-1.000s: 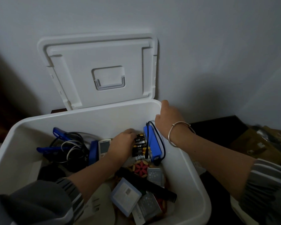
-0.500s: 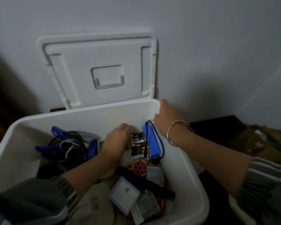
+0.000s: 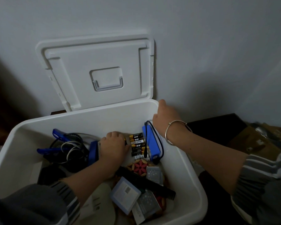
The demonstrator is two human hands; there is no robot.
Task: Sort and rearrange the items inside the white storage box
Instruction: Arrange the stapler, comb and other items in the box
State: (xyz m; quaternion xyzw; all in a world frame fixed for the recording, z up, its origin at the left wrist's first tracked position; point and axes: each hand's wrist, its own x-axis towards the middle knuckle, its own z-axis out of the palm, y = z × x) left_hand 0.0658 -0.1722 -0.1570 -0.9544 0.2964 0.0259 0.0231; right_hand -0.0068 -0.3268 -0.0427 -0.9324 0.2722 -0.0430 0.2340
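Observation:
The white storage box (image 3: 88, 116) stands open, its lid (image 3: 101, 73) leaning on the wall behind. My left hand (image 3: 113, 146) is inside with its fingers curled onto the left ends of a row of black-and-gold batteries (image 3: 137, 144). It covers part of a white device (image 3: 99, 144). My right hand (image 3: 166, 118), a bangle on its wrist, is at the box's far right corner, just above a blue pack (image 3: 151, 143) with a black cable. Its fingers are hidden behind the hand.
Blue clips and coiled cables (image 3: 66, 143) fill the box's left side. Nearer me lie a red flower-patterned piece (image 3: 139, 166), a long black bar (image 3: 146, 182), a pale blue square box (image 3: 125, 194) and dotted grey cards (image 3: 153, 173). A cardboard box (image 3: 258, 140) sits at right.
My left hand has slid left and back off the batteries, uncovering most of the row. My right hand has stayed at the far right corner.

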